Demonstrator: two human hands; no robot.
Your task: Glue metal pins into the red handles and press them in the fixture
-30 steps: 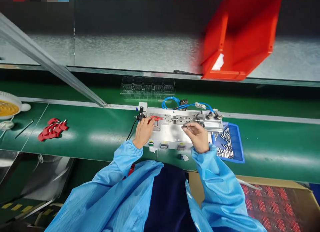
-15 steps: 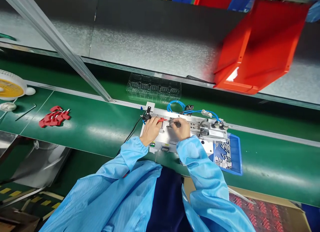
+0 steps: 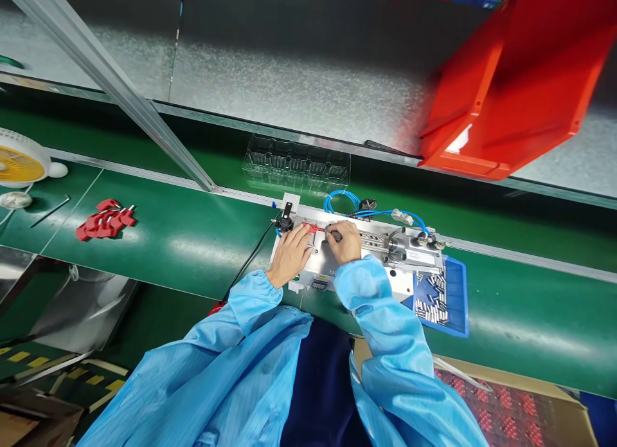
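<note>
A metal press fixture [image 3: 325,260] lies on the green bench in front of me, a small red plastic part [image 3: 314,228] seated near its left end. My left hand [image 3: 290,254] rests over that end, its fingertips holding the red part against the fixture. Curled around a small dark handle [image 3: 336,235], my right hand [image 3: 348,242] is just right of the red part. What the handle belongs to is mostly hidden by my fingers. A metal cylinder [image 3: 417,249] sits at the fixture's right end.
A blue tray [image 3: 461,299] of metal pins stands right of the fixture. Red parts [image 3: 106,220] are piled at left, near a hex key [image 3: 49,211] and a fan [image 3: 22,157]. Behind are blue air hoses [image 3: 337,199] and a clear blister tray [image 3: 296,164]. A red bin [image 3: 535,93] overhangs the shelf.
My right hand has shifted slightly left toward the red part with the dark handle in its fingers. My left hand stays on the fixture. The view has tilted a little.
</note>
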